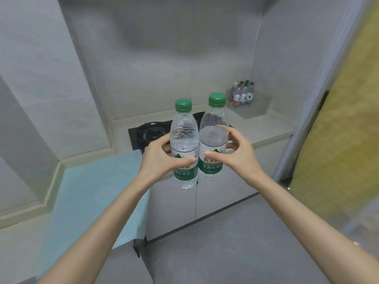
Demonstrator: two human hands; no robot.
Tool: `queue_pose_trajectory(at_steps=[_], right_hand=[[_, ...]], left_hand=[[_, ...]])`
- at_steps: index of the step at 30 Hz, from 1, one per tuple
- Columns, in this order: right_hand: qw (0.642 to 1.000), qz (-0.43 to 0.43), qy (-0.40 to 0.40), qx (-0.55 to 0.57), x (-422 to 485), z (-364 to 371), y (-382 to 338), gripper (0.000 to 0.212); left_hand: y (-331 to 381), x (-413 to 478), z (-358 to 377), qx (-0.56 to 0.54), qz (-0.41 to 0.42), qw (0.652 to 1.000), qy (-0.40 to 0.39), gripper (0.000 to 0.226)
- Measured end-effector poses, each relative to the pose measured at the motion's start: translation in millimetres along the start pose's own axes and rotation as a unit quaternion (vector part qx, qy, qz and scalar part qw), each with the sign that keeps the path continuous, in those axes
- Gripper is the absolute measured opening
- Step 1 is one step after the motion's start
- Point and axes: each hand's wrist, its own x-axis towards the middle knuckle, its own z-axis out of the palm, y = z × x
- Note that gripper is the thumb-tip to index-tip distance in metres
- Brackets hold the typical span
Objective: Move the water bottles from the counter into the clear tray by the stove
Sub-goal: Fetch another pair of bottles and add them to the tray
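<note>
I hold two clear water bottles with green caps and green labels upright in the air, side by side and touching. My left hand grips the left bottle around its middle. My right hand grips the right bottle the same way. Both bottles hang in front of the black stove. The clear tray stands on the counter in the far right corner, beyond the stove, with several bottles standing in its back part.
A light counter runs from the stove to the right wall. A pale blue surface lies at the left below my left arm. White cabinet doors sit under the counter. A yellow-green panel fills the right side.
</note>
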Motion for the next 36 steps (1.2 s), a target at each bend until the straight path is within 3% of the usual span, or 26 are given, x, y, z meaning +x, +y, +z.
queue_pose_trajectory(at_steps=[15,26,36], right_hand=[[0.992,0.038,0.118,-0.025,146,-107,99,0.072],[0.992,0.041,0.119,-0.032,290,-195,180,0.068],[0.991,0.057,0.120,-0.028,411,-243,248,0.064]], left_hand=[[-15,215,134,-0.030,0.039,0.994,-0.100,0.056],[-21,373,241,-0.062,0.031,0.993,-0.100,0.056],[-42,506,307,-0.070,0.007,0.992,-0.102,0.078]])
